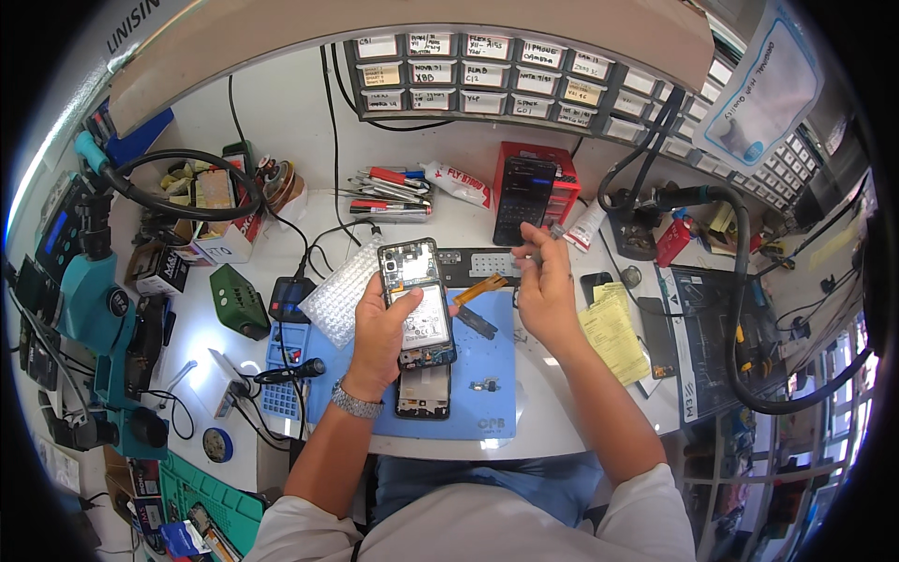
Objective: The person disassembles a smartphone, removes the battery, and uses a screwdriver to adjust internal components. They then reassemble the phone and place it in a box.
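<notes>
My left hand (379, 328) is closed round an opened phone (421, 267), its circuit board and white battery bared, with my thumb on the battery. Beneath it, a second phone frame (423, 398) lies partly hidden on the blue mat (375, 426). My right hand (546, 290) is raised with bent, parted fingers and nothing visible in it. Its fingertips are in front of a dark phone (523, 197) propped upright, screen lit. An orange flex cable (480, 290), a dark strip-shaped part (476, 323) and a small electronic part (485, 384) lie right of the held phone.
Bubble wrap (342, 295) and a green box (239, 302) are to the left, beside a teal microscope (94, 300). Yellow paper slips (613, 332) lie right, near a black cable loop (749, 375). Pens and tools (389, 197), a white tube (457, 184) and labelled drawers (487, 75) are behind.
</notes>
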